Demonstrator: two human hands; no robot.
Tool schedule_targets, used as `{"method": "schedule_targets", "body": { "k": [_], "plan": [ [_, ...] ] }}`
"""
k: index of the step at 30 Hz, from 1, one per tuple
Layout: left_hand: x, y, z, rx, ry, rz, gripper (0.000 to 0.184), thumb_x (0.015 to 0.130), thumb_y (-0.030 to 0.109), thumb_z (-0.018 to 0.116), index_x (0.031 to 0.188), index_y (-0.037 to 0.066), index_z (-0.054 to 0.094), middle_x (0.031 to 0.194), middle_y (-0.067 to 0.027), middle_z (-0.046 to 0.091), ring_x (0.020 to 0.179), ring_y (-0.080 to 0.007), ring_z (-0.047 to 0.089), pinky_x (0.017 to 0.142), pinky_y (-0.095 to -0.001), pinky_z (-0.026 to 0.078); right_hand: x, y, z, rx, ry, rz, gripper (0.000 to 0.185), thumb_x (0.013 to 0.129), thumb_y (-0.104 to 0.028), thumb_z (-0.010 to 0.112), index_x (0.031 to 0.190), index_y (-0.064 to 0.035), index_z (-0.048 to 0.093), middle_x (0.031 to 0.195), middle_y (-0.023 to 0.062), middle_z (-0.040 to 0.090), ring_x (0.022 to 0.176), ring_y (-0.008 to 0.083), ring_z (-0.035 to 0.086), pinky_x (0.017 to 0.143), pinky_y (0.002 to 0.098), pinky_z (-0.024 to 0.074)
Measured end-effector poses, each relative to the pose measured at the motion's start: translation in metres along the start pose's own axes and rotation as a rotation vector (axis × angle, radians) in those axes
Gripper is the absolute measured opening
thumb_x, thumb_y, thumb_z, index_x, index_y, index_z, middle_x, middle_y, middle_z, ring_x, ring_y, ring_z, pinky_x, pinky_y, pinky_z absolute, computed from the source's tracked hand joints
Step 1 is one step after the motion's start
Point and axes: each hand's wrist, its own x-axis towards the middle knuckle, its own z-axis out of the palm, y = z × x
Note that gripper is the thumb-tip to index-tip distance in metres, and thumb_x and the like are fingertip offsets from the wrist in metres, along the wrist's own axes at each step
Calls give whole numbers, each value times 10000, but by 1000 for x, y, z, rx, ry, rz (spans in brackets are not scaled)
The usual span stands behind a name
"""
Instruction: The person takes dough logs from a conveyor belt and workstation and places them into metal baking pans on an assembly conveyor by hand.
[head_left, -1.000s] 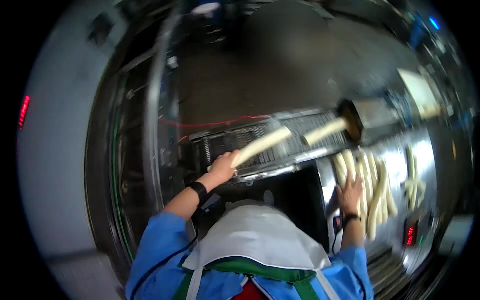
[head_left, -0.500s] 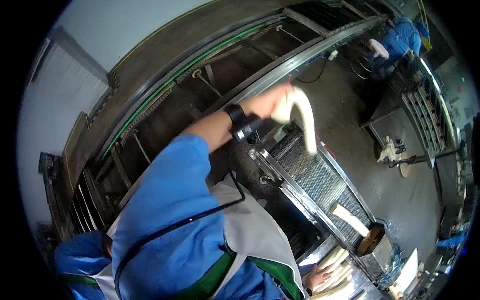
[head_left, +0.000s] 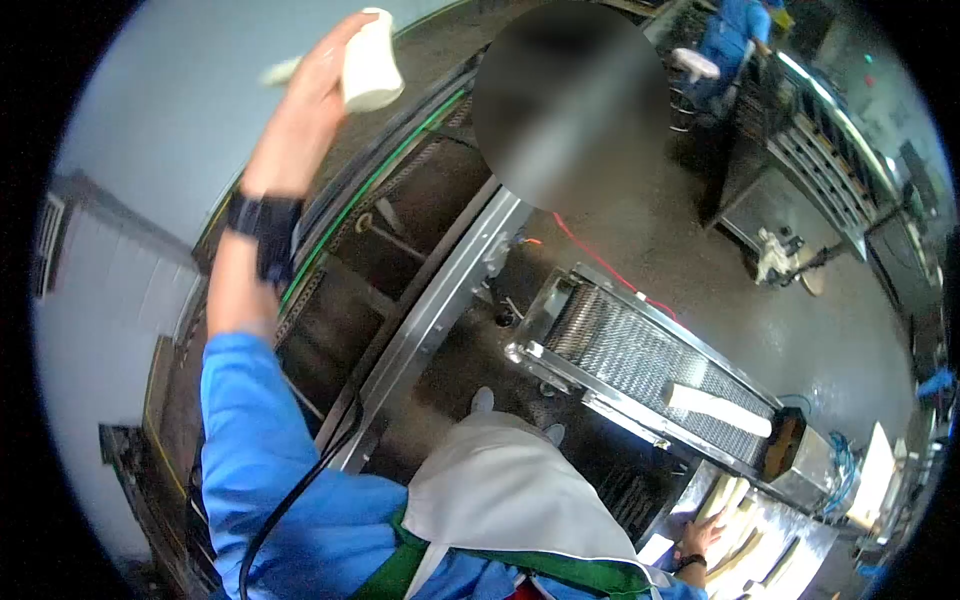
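Note:
At the upper left my left hand [head_left: 312, 88] is raised high, its fingers closed around a thick, pale, dough-like roll [head_left: 372, 65]. One blunt end of the roll faces right; a blurred pale end sticks out on the hand's other side. Low on the right, my right hand [head_left: 703, 537] lies with fingers spread over several similar pale rolls [head_left: 745, 548] on a shiny metal table [head_left: 815, 535]. Its fingertips touch the rolls. Another pale roll [head_left: 720, 408] lies on the metal mesh conveyor belt [head_left: 620, 345], near its right end.
A metal box [head_left: 810, 465] stands at the conveyor's right end. A long metal-framed line [head_left: 440, 290] runs diagonally along the left. A red cable [head_left: 600, 262] crosses the wet floor. A person in blue [head_left: 735, 45] is beside a rack [head_left: 820, 165] at upper right.
My left hand has swung up and left, carrying the pale roll away from above the conveyor. My right hand stays at the rolls on the table. The view has shifted.

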Motion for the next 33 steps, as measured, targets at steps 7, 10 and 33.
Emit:
{"method": "schedule_targets", "body": {
  "k": [7, 10, 33],
  "plan": [
    [-128, 98, 145, -40, -39, -10, 448, 882, 212, 572, 1163, -109, 436, 866, -164, 593, 685, -184, 643, 573, -227, 588, 1, -41, -49, 211, 110, -81, 970, 626, -190, 766, 1421, -88, 218, 1415, 282, 255, 1327, 426, 214, 1102, 474, 202],
    [-149, 100, 164, -248, -168, -217, 429, 887, 256, 564, 1118, -91, 465, 834, -113, 590, 666, -145, 620, 564, -226, 551, 14, -96, -88, 329, 290, -508, 788, 653, -142, 752, 1327, -41, 357, 1368, 251, 333, 1294, 414, 273, 1088, 467, 235],
    [127, -133, 148, 410, 126, -91, 465, 853, 385, 618, 1100, 7, 506, 955, -101, 604, 851, -219, 610, 686, -362, 506, -76, -405, -156, -239, 205, -1043, 487, 671, -254, 698, 1111, -117, 540, 1117, 58, 537, 1125, 243, 461, 958, 505, 315]
  ]
}}
